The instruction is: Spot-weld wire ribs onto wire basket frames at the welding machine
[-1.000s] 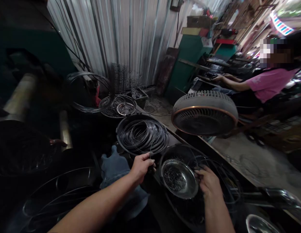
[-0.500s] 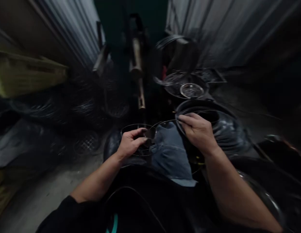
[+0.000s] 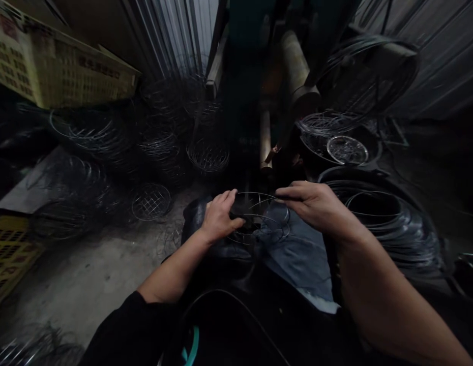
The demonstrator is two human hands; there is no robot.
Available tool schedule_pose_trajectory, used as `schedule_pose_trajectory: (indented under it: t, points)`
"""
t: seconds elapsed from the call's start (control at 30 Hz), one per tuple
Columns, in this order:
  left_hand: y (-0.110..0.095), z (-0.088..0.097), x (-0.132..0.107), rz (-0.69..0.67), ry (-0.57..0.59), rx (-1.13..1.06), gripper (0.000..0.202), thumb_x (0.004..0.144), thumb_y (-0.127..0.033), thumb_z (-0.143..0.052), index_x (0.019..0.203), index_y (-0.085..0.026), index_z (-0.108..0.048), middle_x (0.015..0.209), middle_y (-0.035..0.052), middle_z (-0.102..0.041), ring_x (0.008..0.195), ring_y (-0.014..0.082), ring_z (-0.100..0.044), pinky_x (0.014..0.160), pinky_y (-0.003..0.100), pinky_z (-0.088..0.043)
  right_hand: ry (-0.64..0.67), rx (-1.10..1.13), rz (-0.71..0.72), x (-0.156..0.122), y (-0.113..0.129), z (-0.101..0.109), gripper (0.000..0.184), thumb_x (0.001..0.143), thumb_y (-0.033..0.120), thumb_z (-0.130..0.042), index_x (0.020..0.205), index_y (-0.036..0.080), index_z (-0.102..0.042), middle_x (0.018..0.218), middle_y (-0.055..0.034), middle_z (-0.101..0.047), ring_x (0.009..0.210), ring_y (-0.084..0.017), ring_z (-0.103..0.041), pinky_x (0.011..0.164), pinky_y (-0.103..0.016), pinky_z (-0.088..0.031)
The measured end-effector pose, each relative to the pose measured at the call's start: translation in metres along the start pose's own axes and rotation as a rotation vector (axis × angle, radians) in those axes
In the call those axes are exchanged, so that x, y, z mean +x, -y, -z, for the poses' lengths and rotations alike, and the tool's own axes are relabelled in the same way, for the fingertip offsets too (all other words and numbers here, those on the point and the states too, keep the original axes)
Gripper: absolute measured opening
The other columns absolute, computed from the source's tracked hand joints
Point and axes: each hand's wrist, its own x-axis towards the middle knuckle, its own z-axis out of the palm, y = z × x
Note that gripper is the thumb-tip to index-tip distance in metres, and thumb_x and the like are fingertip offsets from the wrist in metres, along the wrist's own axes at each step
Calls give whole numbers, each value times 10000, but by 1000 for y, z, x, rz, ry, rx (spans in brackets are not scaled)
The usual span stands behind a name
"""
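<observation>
My left hand [image 3: 218,219] is closed on the near rim of a small round wire frame [image 3: 259,218] that sits over my lap. My right hand [image 3: 315,203] pinches a thin wire ring at the frame's right side, fingers pressed together. A blue-grey cloth [image 3: 297,254] lies under the frame on my knee. Just right of my right arm stands a black tub with coiled wire rings [image 3: 389,223].
Several wire baskets [image 3: 160,132] are piled at the left, one flat mesh disc [image 3: 151,202] on the concrete floor. A green machine with metal rollers [image 3: 293,66] stands straight ahead. A tub holding a steel bowl [image 3: 347,149] sits at the right. Yellow crates [image 3: 61,66] lean at left.
My view swung left from the tubs and fan to the machine. Both hands came together over my lap, onto the wire frame.
</observation>
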Motion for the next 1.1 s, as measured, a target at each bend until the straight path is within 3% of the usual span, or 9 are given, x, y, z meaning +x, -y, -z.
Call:
schedule_pose_trajectory:
  t: [0.13,0.23,0.33,0.4,0.5,0.6,0.73,0.93,1.1]
  points:
    - [0,-1,7,52,-5,-114,630,545,-100,-775,1150,-244,-674,1252,73,-616,1226,305,-523,1108,404,-357,-9,39,-34,16,12,6,136,794,257,-668,871,226,-775,760,-9,-689,681,-149,-646,631,-244,-478]
    - [-5,6,14,-24,23,-67,634,555,-88,-753,1167,-229,-671,1226,75,-629,1173,297,-561,1078,394,-393,-60,15,1,27,25,16,121,787,239,-676,851,226,-778,780,-11,-688,696,-155,-645,636,-259,-477]
    - [-12,18,25,-123,-41,-14,648,563,-69,-734,1193,-203,-659,1259,90,-620,1206,303,-540,1099,410,-370,-105,-75,49,29,26,29,100,774,251,-690,811,239,-782,788,-27,-694,749,-186,-643,668,-290,-479]
    - [-17,25,35,-165,-95,-20,653,559,-63,-740,1190,-210,-662,1272,85,-618,1232,304,-518,1120,417,-347,-124,-61,5,26,14,30,98,765,287,-704,802,242,-782,787,-32,-702,744,-193,-642,669,-298,-483]
    - [-18,26,49,-212,-106,-19,640,573,-96,-755,1195,-223,-666,1276,80,-619,1239,305,-511,1129,424,-338,-105,207,-169,22,-14,18,195,738,383,-724,827,218,-780,795,-38,-723,706,-190,-655,660,-298,-507]
    - [-11,16,60,-256,-90,34,645,602,-114,-733,1230,-237,-652,1286,78,-615,1234,298,-514,1121,424,-348,-166,414,-297,22,-38,0,307,678,457,-751,814,183,-775,781,-51,-731,722,-208,-667,683,-317,-527]
    - [0,2,71,-331,-117,116,644,657,-171,-726,1288,-245,-619,1270,88,-616,1208,281,-529,1099,402,-371,-320,418,-351,21,-59,-15,297,640,462,-787,753,189,-762,747,-36,-717,706,-192,-647,669,-302,-509]
    - [5,-8,86,-390,-116,150,484,716,-165,-670,1186,-279,-692,1267,93,-589,1209,272,-522,1086,419,-374,-594,514,-449,21,-75,-22,235,589,385,-833,692,191,-749,667,-10,-671,616,-143,-571,609,-275,-460]
    - [2,-11,94,-376,-128,158,419,707,-159,-680,1099,-299,-724,1305,81,-575,1251,288,-492,1111,474,-329,-514,625,-507,23,-73,-22,238,591,368,-835,733,190,-767,689,-25,-684,641,-156,-587,602,-281,-467]
